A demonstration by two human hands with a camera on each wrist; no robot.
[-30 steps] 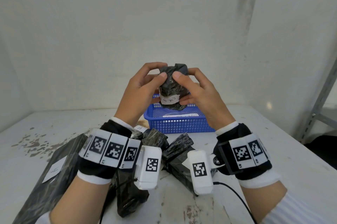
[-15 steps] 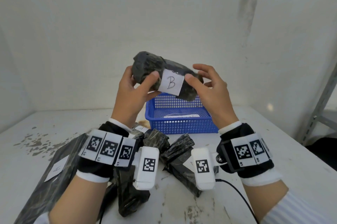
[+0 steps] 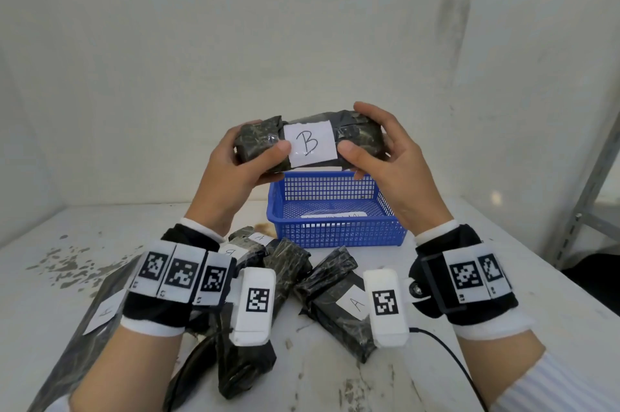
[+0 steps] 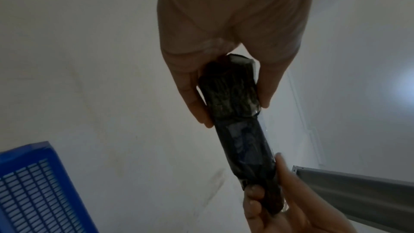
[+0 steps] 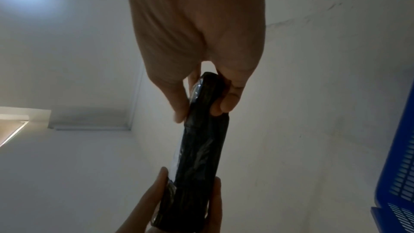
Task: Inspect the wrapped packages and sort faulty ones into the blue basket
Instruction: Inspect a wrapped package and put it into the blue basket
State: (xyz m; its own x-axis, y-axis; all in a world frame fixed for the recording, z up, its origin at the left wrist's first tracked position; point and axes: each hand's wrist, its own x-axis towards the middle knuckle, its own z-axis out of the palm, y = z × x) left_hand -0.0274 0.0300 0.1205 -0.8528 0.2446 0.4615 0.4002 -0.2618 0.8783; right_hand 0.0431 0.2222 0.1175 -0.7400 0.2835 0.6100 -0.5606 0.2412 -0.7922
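Inspection step, right in the middle of it: the package is up at chest height, lying level between both hands, hanging in the air just above the far rim of the blue basket and touching nothing but fingers. Its white label faces the head camera, and the handwritten letter on it reads as a B. The left hand grips the left end, thumb laid across the front by the label's edge, fingers wrapped round the back; the left wrist view shows the dark wrapping pinched between thumb and fingers. The right hand does the same at the other end, thumb on the front face, fingers curled over the top and behind. Both hands are closed firmly on it, neither one loose. Down on the desk, a heap of other black-wrapped packages waits near the wrists, a couple showing labels marked A. The basket already has something pale lying in its bottom, though I cannot make out what. My read: if B marks a faulty one, the next move is short, lower it forward over the near rim and let both hands open, keeping it flat so it clears the basket wall and lands inside.
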